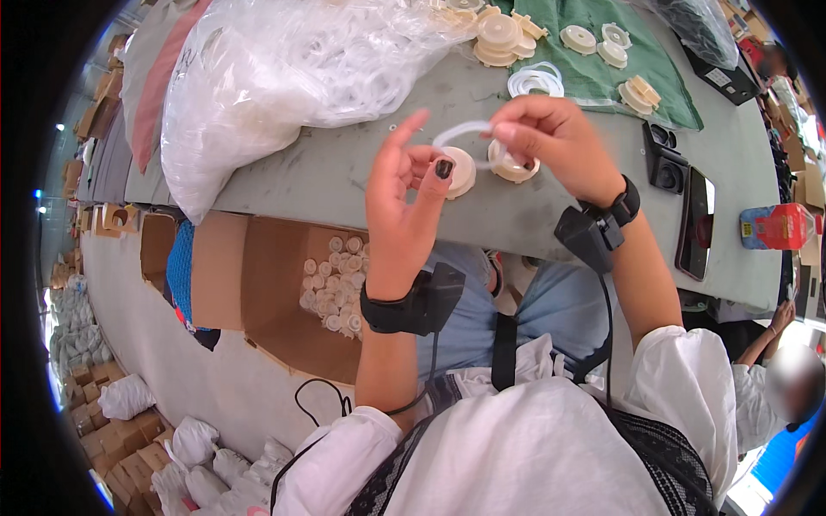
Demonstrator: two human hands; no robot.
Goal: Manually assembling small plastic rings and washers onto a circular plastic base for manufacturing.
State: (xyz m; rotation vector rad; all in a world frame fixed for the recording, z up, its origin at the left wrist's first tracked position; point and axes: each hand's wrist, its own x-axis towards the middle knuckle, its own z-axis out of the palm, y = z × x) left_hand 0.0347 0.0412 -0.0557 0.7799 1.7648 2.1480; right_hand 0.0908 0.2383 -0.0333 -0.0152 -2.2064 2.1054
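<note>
A translucent white ring [465,128] is held up above the near part of the table. My right hand [555,142] pinches its right side between thumb and forefinger. The ring's left side meets the thumb and bent fingers of my left hand [403,189], while the forefinger there points up; part of this hold is hidden. Just beneath on the table lie two round cream plastic caps, the left cap [462,175] beside my left thumb and the right cap [516,172] under my right fingers. A dark band with a device sits on each wrist.
A big clear plastic bag [284,95] of rings covers the table's left. More rings [535,80] and cream caps [499,39] lie on green cloth [594,77]. A phone [696,224] and black case [664,157] lie right. Below left, a cardboard box [267,284] holds small pale parts.
</note>
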